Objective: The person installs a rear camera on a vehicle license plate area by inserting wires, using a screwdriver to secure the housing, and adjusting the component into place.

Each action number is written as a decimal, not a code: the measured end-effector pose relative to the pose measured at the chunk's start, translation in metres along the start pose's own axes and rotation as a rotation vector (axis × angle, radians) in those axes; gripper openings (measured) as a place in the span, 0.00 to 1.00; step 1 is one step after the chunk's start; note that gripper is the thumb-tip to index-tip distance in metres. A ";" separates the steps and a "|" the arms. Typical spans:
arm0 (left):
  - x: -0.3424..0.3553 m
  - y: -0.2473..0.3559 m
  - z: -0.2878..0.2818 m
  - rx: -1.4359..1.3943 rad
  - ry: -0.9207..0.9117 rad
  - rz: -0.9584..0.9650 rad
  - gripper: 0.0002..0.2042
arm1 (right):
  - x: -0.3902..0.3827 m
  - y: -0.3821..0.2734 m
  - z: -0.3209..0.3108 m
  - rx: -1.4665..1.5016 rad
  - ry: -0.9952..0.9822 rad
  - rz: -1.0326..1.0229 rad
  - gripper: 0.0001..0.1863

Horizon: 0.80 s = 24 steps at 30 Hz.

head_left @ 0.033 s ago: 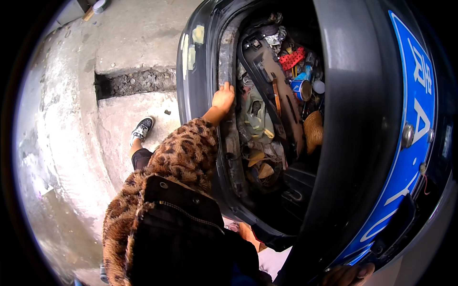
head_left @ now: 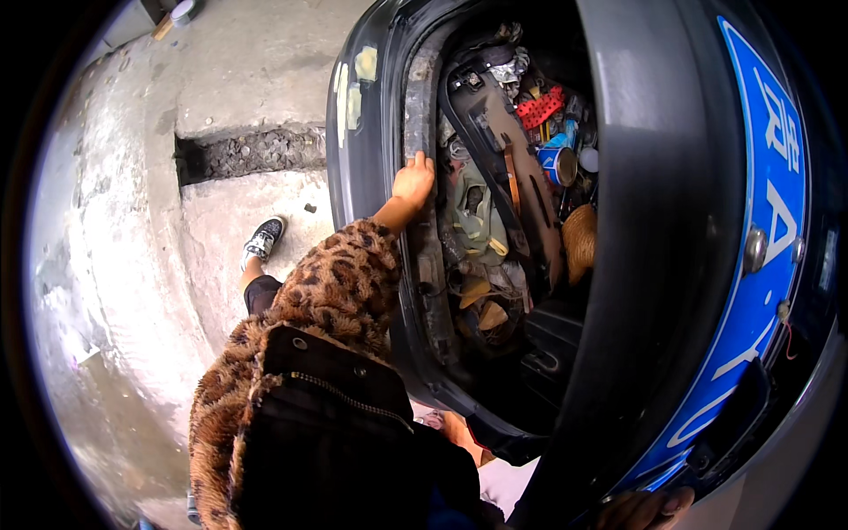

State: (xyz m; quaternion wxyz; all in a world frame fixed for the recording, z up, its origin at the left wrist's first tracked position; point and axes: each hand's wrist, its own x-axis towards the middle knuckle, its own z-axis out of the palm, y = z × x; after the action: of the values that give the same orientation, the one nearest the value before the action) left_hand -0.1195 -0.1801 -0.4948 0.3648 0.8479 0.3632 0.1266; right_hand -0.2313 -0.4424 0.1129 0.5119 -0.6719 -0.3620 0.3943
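My left hand [head_left: 413,179], reaching out of a leopard-patterned fuzzy sleeve, lies closed over the inner sill [head_left: 427,106] of a dark car's open trunk. Its fingers curl down over the edge on the trunk side. Low in the picture my right hand [head_left: 652,510] shows only in part and in shadow. Its fingers look bent at the lower edge of the raised trunk lid [head_left: 654,221], below the blue licence plate [head_left: 767,208]. The rest of that hand is out of view.
The trunk holds a long dark trim panel [head_left: 526,185], a blue tin [head_left: 556,166], a red dotted item [head_left: 541,108], a straw-coloured woven piece [head_left: 580,243] and grey-green cloth [head_left: 474,208]. A rubble-filled trench [head_left: 256,152] cuts the concrete floor beside a sneakered foot [head_left: 263,240].
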 end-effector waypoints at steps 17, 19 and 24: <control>0.011 -0.033 0.034 0.149 0.243 0.496 0.06 | 0.007 0.002 0.009 -0.034 0.062 -0.033 0.15; 0.011 -0.036 0.033 0.269 0.298 0.586 0.06 | 0.010 0.002 0.009 -0.005 0.045 -0.029 0.15; 0.015 -0.034 0.029 0.224 0.283 0.630 0.06 | 0.009 0.004 0.009 0.044 0.015 -0.043 0.16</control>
State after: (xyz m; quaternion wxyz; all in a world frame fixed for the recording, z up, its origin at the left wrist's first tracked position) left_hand -0.1123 -0.1688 -0.5400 0.1587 0.9270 0.1424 0.3084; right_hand -0.2356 -0.4319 0.1065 0.5376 -0.6555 -0.3636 0.3861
